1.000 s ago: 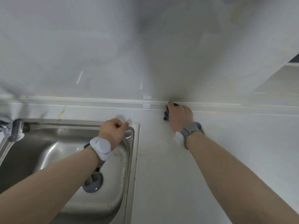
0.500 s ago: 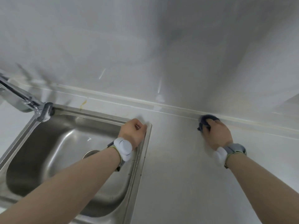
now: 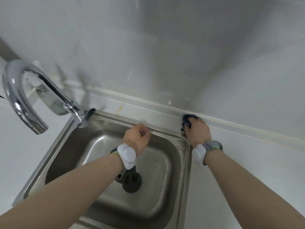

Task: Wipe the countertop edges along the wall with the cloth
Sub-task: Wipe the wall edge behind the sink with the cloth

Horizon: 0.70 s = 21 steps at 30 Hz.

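Note:
My right hand (image 3: 197, 131) grips a bunched dark blue cloth (image 3: 187, 120) and presses it against the countertop edge (image 3: 148, 103) where the white counter meets the wall, just behind the sink's back right corner. Most of the cloth is hidden under my fingers. My left hand (image 3: 136, 138) is curled into a loose fist that holds nothing and rests on the back rim of the steel sink (image 3: 185, 162).
A chrome faucet (image 3: 19, 95) arches over the sink's back left corner. A yellow stain (image 3: 119, 110) marks the strip behind the sink. A dark drain plug (image 3: 132, 180) lies in the basin. White counter (image 3: 247, 187) stretches to the right.
The view has swung left, bringing the faucet and whole sink into sight. My left hand shifted from the sink's right corner to its back rim. My right hand stays at the wall edge with the cloth.

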### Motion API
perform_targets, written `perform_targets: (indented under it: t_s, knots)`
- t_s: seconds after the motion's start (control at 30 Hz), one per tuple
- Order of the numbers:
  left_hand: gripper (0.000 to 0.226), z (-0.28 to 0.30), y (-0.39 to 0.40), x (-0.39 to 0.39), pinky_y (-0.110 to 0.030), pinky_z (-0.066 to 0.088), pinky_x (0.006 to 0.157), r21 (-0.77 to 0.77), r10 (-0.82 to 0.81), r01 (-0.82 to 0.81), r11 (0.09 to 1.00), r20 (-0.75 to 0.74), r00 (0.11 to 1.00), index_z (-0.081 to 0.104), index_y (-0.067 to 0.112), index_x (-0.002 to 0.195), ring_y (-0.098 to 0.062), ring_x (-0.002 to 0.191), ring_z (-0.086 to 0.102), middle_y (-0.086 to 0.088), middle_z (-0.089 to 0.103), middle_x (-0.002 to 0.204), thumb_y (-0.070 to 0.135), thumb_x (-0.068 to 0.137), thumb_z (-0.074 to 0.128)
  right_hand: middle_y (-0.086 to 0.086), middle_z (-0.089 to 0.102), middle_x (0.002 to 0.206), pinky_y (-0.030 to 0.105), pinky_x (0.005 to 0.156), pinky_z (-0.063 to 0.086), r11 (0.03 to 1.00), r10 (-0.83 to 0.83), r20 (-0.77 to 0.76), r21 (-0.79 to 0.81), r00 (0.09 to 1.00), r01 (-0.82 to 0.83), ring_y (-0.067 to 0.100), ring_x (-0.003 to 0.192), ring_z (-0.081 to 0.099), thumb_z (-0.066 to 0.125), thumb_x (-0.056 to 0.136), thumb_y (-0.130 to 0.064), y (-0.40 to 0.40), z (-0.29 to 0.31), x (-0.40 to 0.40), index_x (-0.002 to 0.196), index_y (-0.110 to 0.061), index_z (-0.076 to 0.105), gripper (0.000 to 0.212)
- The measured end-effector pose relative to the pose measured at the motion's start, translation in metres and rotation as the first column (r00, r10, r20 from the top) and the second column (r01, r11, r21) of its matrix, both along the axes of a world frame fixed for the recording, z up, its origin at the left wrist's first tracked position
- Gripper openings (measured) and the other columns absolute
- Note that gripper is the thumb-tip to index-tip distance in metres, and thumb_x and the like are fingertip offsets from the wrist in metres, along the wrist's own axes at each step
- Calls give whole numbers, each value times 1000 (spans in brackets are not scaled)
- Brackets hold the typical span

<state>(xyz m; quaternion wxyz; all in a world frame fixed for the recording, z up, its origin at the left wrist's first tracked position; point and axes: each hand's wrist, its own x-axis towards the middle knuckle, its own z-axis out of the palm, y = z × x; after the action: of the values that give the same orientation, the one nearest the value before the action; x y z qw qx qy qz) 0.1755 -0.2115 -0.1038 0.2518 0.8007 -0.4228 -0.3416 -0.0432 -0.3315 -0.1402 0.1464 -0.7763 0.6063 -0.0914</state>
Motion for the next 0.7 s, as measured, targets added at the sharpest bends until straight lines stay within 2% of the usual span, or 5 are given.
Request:
perform_targets:
  t_s: [0.2,0.37,0.43,0.53,0.7]
  knots:
    - [3,-8,16,65,-14,36,53,-15,26,-27,1000,-24,999,60,33,89,0,68,55,16,59,74,33,87,58,18,61,109,34,79,47,1000,11,11,-23,1000,-11,35,99,56,53,90,-14,10,-7,99,111,-7,62,24]
    - [8,-13,24,98,-25,49,68,-31,102,-105,994,-101,990,63,28,93,-15,73,60,12,59,72,27,86,59,20,60,103,35,78,45,985,159,-13,-62,987,-159,38,95,54,55,85,-1,16,-9,170,106,-1,65,23]
    - [14,-11,22,107,-28,51,74,-43,158,-165,985,-147,976,64,25,100,-18,81,62,7,64,83,26,87,60,17,57,112,35,82,44,978,204,-22,-37,979,-205,36,100,52,51,88,-5,17,-10,202,114,-5,63,28]
    - [22,-8,16,116,-27,47,77,-42,245,-262,964,-237,940,62,22,111,-18,92,62,3,65,102,23,90,56,16,53,121,36,88,45,971,232,71,41,970,-236,35,108,52,47,92,-11,14,-6,254,126,-13,56,35]
    - [24,-10,15,131,-29,49,75,-15,337,-358,934,-298,893,62,20,111,-22,91,62,-2,65,104,16,90,50,17,64,102,29,67,42,926,370,-11,78,929,-368,32,92,61,48,90,-11,-1,2,308,99,-5,65,20]
